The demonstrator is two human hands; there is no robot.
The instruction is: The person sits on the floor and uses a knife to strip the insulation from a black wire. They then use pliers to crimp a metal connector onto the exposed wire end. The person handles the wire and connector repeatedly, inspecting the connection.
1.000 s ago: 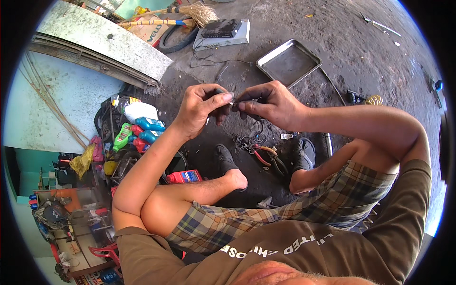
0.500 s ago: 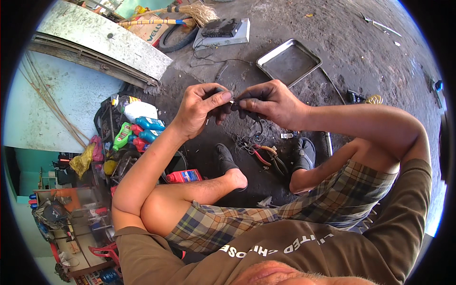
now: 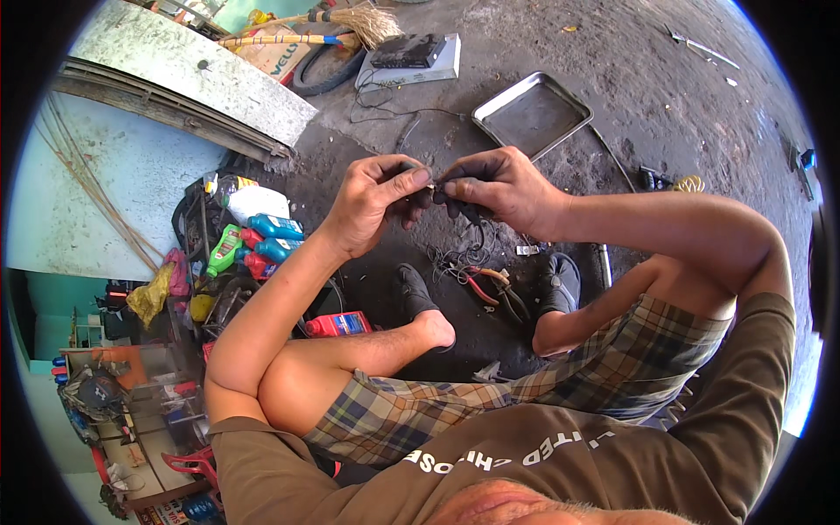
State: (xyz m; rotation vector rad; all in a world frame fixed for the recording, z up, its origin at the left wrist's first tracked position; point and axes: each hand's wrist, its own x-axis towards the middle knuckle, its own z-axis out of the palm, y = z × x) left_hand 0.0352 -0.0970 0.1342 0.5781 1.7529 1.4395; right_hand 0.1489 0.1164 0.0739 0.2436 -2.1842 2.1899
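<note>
My left hand [image 3: 376,199] and my right hand [image 3: 500,194] meet in mid-air above the floor, their fingers closed. Between their blackened fingertips is a small piece [image 3: 430,187] with a light glint, too small to make out. My left thumb presses on it from the left, my right thumb and fingers from the right. A dark cord or wire seems to hang below my right fingers. Under my hands on the floor lie a tangle of thin wires [image 3: 451,262] and red- and black-handled pliers [image 3: 483,290].
A metal tray [image 3: 584,119] and a black box [image 3: 404,51] on a pale board lie ahead. Several plastic bottles [image 3: 271,226] crowd the left, with a red container [image 3: 325,324] by my leg. My feet flank the pliers; a broom [image 3: 367,26] lies far ahead.
My fingertips have shifted slightly, with my left hand edging a little rightward toward my right fingers. The floor items are unchanged.
</note>
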